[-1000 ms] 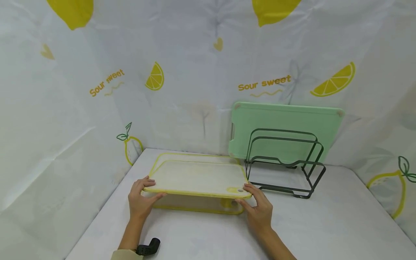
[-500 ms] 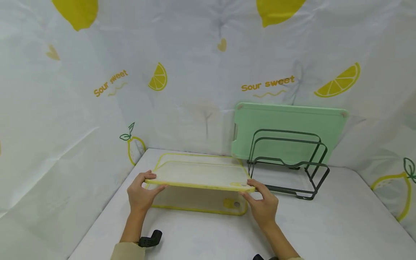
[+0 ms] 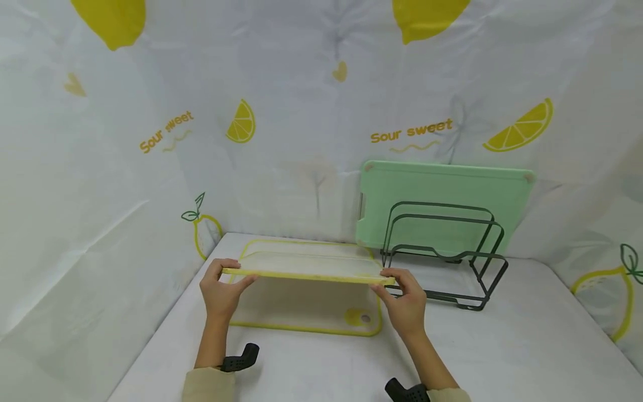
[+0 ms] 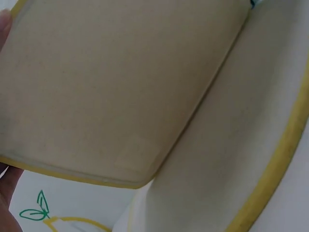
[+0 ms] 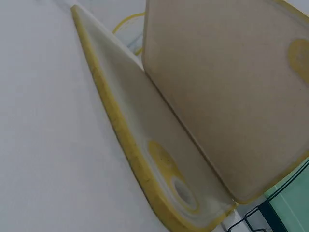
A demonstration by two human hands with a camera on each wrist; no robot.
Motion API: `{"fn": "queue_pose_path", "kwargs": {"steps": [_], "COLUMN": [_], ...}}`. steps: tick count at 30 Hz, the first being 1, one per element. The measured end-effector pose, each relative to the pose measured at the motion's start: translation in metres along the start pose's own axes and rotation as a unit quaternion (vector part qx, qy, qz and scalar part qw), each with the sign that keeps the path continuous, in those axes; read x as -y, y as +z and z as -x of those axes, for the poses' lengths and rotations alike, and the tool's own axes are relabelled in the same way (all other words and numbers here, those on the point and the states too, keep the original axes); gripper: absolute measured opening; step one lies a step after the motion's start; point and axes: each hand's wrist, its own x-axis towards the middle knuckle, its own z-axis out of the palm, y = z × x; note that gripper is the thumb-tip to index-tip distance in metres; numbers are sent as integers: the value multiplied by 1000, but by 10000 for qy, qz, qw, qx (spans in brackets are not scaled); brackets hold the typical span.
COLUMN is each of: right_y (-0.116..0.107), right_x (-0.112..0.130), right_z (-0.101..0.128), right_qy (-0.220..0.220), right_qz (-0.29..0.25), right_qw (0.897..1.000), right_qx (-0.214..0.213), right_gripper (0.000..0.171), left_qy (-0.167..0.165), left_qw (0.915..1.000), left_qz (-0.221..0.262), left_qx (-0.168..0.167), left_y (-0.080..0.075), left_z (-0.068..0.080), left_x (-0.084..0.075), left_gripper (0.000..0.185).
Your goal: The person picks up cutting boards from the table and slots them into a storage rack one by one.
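Two white cutting boards with yellow rims are in the head view. The upper board is held level above the table, my left hand gripping its left end and my right hand gripping its right end. The lower board lies flat on the white table beneath it, with a yellow hanging hole at its near right corner. The left wrist view shows the upper board's underside above the lower board. In the right wrist view, the lifted board rises over the lower board.
A black wire rack stands right of the boards. A green cutting board leans upright behind it against the lemon-print backdrop. Cloth walls close in the table on the left, back and right.
Both hands have raised the upper board higher off the lower one, so more of the lower board shows beneath it. The rack and green board have not moved.
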Motion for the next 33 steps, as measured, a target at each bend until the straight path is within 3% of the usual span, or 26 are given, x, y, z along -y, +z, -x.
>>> {"fn": "queue_pose_path", "kwargs": {"steps": [4, 6, 9, 14, 18, 25, 28, 33], "right_y": [4, 5, 5, 6, 7, 1, -2, -3], "right_x": [1, 2, 3, 5, 7, 13, 15, 17], "right_z": [-6, -8, -10, -11, -11, -17, -18, -20], "right_qy": [283, 329, 293, 635, 901, 1325, 1488, 1614], "right_qz": [-444, -531, -489, -407, -273, -197, -237, -276], "right_qw": [9984, 9977, 9980, 9966, 9948, 9902, 9877, 9861], "right_qx": [-223, -268, -289, -326, -375, -385, -419, -293], "right_gripper": [32, 32, 32, 28, 27, 24, 23, 23], "left_qy": [-379, -576, -640, -630, -721, -1048, -1159, -1076], "left_qw": [9992, 9982, 9977, 9977, 9969, 9937, 9924, 9931], "left_qz": [-8, -88, -177, -240, -307, -381, -411, -465], "left_qx": [-135, -151, -139, -88, -80, -127, -54, -39], "left_y": [7, 8, 9, 9, 10, 15, 14, 11], "left_z": [-7, -8, -11, -13, -14, -13, -12, -13], "left_x": [-25, -28, -32, -38, -38, -15, -12, -13], "left_gripper": [47, 45, 45, 44, 43, 44, 44, 44]}}
